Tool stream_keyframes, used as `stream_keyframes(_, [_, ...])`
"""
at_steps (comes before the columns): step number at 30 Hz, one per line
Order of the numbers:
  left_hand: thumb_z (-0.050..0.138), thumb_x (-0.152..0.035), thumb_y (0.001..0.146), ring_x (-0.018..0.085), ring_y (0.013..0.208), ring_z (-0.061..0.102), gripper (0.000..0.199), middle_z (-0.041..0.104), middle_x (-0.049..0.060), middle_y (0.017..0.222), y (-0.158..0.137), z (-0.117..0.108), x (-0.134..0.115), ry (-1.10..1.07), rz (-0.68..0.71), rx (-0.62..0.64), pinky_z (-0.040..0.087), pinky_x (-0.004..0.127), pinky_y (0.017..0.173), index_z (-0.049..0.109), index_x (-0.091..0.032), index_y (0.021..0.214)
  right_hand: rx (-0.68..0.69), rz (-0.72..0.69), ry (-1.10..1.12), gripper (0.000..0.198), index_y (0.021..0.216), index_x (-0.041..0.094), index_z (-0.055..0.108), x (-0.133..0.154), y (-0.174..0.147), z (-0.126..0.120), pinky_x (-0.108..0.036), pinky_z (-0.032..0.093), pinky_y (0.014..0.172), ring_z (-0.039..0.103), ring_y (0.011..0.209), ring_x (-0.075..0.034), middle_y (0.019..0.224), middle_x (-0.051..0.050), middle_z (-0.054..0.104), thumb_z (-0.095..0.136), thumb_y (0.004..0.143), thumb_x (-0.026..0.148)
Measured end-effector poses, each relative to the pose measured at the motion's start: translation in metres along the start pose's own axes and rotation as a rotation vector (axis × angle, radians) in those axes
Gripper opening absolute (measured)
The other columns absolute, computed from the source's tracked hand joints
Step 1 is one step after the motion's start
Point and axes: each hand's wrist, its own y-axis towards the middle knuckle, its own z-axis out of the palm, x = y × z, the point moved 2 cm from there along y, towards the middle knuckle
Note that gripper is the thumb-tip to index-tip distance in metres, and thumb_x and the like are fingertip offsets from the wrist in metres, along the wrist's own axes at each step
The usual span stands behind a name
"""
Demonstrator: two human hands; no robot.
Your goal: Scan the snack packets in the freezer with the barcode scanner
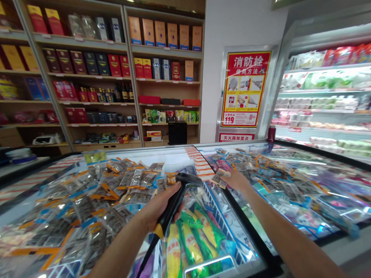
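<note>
In the head view, the left hand (154, 208) grips a smooth black plastic scanner (173, 202) with a yellow band. To its right, the right hand (236, 180) pinches a small, flat packet (219, 178). Crinkly, shiny sachets (83, 207) edged in orange and blue lie heaped at left, apparently on the freezer's glass. Below, a white wire basket (219, 215) holds long yellow-and-green plastic corn packs (191, 246).

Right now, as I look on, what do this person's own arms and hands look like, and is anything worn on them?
The left hand and right hand are ungloved. The left forearm and right forearm are bare, with no sleeve, watch or bracelet in view. I see no cables or markings on either arm.
</note>
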Motion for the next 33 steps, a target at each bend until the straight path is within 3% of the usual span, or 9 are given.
stream_keyframes(6, [0.045,-0.053,0.072,0.008,0.035,0.046,0.039,0.053,0.000,0.051,-0.010,-0.002,-0.006,-0.009,0.027,-0.011,0.031,0.016,0.033,0.050,-0.014,0.073,-0.007,0.159,0.605,0.036,0.104,0.017,0.052,-0.007,0.010,0.016,-0.030,0.049,0.060,0.063,0.072,-0.019,0.081,-0.006,0.067,0.050,0.070,0.028])
stream_keyframes(10, [0.045,-0.053,0.072,0.007,0.035,0.045,0.039,0.053,0.001,0.051,-0.016,0.002,-0.005,-0.021,0.031,0.014,0.030,0.017,0.034,0.051,-0.014,0.074,-0.033,0.249,0.942,0.029,0.103,0.015,0.048,-0.027,0.008,0.008,-0.029,0.051,0.058,0.063,0.075,-0.019,0.083,-0.009,0.066,0.039,0.076,0.018])
stream_keyframes(16, [0.048,-0.054,0.069,0.007,0.035,0.045,0.040,0.052,0.001,0.051,-0.017,0.011,0.005,0.012,-0.006,0.066,0.029,0.017,0.035,0.051,-0.013,0.072,-0.068,0.250,1.299,0.024,0.098,0.023,0.045,-0.031,0.002,-0.001,-0.030,0.051,0.058,0.063,0.065,-0.016,0.074,-0.002,0.066,0.038,0.076,0.019])
stream_keyframes(23, [0.044,-0.056,0.070,0.006,0.036,0.044,0.043,0.051,-0.001,0.052,-0.023,0.022,0.007,0.046,0.003,0.065,0.027,0.017,0.036,0.049,-0.014,0.076,-0.066,0.196,1.493,0.016,0.086,0.025,0.052,-0.018,0.002,-0.001,-0.027,0.049,0.054,0.061,0.056,-0.014,0.066,0.002,0.065,0.046,0.072,0.019])
stream_keyframes(33, [0.046,-0.054,0.070,0.006,0.037,0.044,0.039,0.051,-0.001,0.052,-0.027,0.027,0.008,0.000,-0.047,0.114,0.027,0.017,0.036,0.048,-0.014,0.072,-0.067,0.181,1.530,0.012,0.081,0.023,0.052,-0.016,0.002,-0.001,-0.024,0.046,0.048,0.059,0.051,-0.013,0.060,0.003,0.063,0.048,0.071,0.019])
